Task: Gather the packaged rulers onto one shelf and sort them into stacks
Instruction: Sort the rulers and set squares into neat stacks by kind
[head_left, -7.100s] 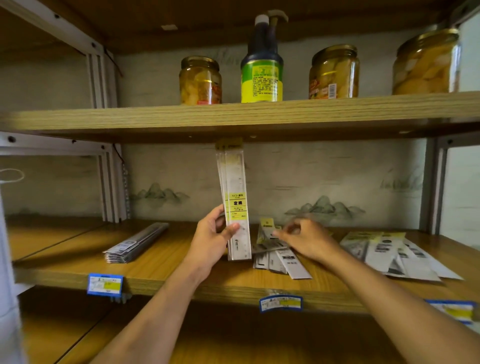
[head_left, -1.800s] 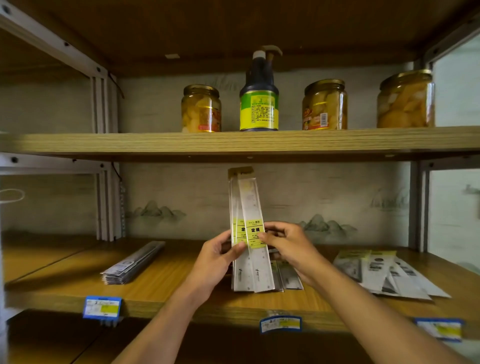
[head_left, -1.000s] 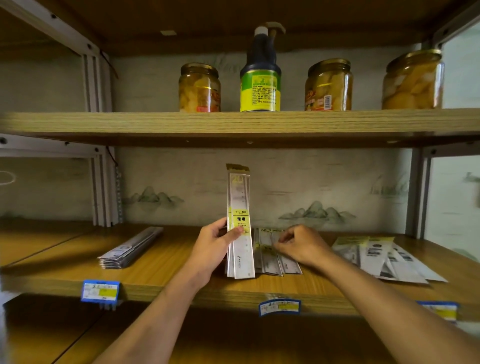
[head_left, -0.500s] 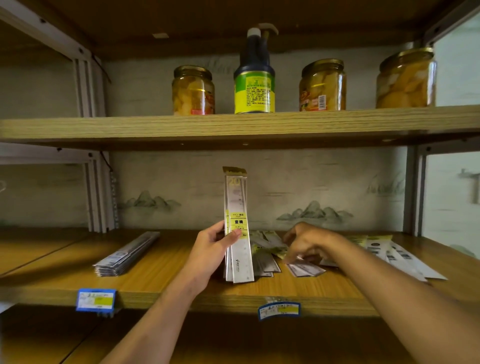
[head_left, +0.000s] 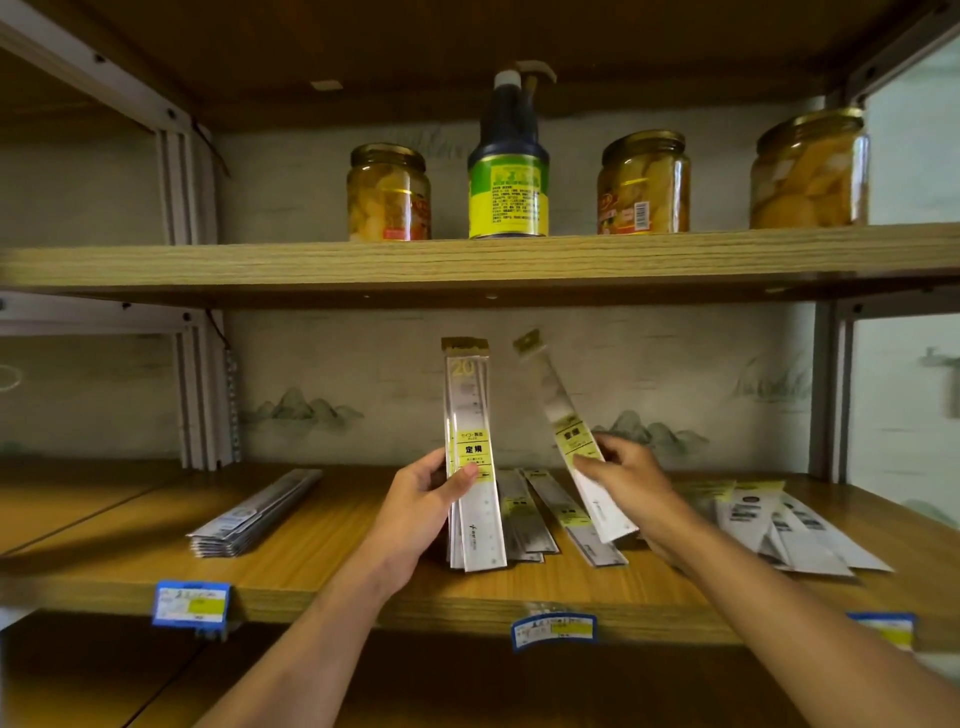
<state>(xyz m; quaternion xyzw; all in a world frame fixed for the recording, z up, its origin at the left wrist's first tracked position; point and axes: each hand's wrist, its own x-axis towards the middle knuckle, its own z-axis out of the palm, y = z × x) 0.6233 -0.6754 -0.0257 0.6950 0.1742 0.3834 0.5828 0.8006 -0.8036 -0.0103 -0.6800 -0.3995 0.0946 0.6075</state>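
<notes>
My left hand (head_left: 423, 506) grips a bundle of packaged rulers (head_left: 470, 415) with yellow labels, held upright with its lower end on the wooden shelf (head_left: 337, 577). My right hand (head_left: 628, 480) holds a single packaged ruler (head_left: 561, 410) lifted off the shelf and tilted, its top leaning left toward the bundle. A few loose rulers (head_left: 545, 512) lie flat between my hands. A neat stack of rulers (head_left: 254, 514) lies at the left of the shelf. Another spread pile of packages (head_left: 779, 525) lies at the right.
The shelf above (head_left: 467, 260) carries three glass jars (head_left: 388, 192) of yellow preserves and a dark pump bottle (head_left: 508, 171). Blue price tags (head_left: 191, 605) hang on the lower shelf's front edge. Metal uprights (head_left: 200, 395) stand at the left and right.
My right hand has picked one ruler out of the loose ones on the shelf and raised it beside the bundle. The left hand keeps the bundle upright in place.
</notes>
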